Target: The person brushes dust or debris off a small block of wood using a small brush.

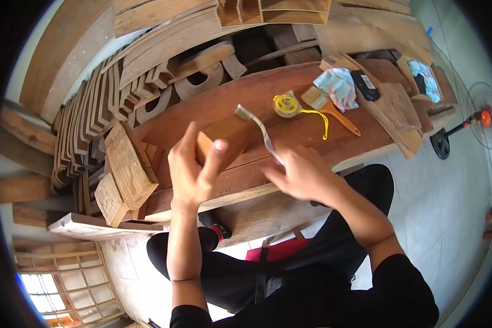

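Observation:
My left hand (193, 172) has its thumb and fingers around a small brown wooden block (234, 138), blurred and partly covered by the hand. In my right hand (303, 172) is a toothbrush (263, 131) with a pale handle; its bristle head points up and left, just beyond the block. Both hands are over the reddish-brown wooden bench top (191, 112). Right of the toothbrush lie a yellow tape measure (286, 105) with a yellow strap and a flat paintbrush (339, 115) with an orange handle.
A patterned cloth (338, 87) and a black object (365, 86) lie at the bench's right. Wooden blocks (128, 164) stand at its left end. Stacked cut boards (87, 126) fill the back left. A fan (481, 116) stands on the floor at right.

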`<action>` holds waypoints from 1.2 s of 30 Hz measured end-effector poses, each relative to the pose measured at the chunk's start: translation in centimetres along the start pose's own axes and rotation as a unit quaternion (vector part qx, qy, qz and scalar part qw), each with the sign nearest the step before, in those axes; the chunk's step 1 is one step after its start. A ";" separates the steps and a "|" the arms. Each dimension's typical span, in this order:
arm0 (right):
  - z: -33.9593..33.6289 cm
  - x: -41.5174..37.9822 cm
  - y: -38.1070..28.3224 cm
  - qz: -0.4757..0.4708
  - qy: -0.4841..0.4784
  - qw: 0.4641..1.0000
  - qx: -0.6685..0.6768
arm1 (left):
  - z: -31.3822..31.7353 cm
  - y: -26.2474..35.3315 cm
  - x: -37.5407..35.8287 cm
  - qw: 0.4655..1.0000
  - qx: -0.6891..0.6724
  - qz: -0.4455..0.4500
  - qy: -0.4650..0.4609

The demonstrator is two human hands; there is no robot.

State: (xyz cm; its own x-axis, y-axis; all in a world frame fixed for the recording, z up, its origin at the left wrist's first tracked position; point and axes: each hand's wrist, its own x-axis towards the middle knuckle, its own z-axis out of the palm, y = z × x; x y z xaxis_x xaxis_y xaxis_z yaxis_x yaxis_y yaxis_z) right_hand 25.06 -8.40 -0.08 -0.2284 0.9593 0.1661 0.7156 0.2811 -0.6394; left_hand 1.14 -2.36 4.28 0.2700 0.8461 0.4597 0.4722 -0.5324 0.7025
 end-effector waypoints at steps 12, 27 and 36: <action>-0.4 -0.7 -0.7 0.012 -0.043 0.999 -0.008 | 1.3 0.7 -0.2 0.994 0.016 0.105 0.014; 0.4 -0.3 2.9 0.011 -0.014 0.999 -0.040 | 2.8 2.2 -0.6 0.993 0.013 0.118 0.028; 0.0 -0.4 1.8 0.032 -0.033 0.999 -0.003 | 2.8 2.2 -1.0 0.984 0.024 0.160 0.071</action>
State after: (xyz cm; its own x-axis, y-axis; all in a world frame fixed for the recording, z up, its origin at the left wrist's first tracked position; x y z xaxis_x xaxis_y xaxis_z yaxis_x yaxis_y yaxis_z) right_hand 26.42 -8.26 -1.28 -0.2249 0.9714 0.0761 0.7336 0.2202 -0.6430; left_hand 4.28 -4.34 3.84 0.2925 0.6209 0.7273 0.4215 -0.7664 0.4847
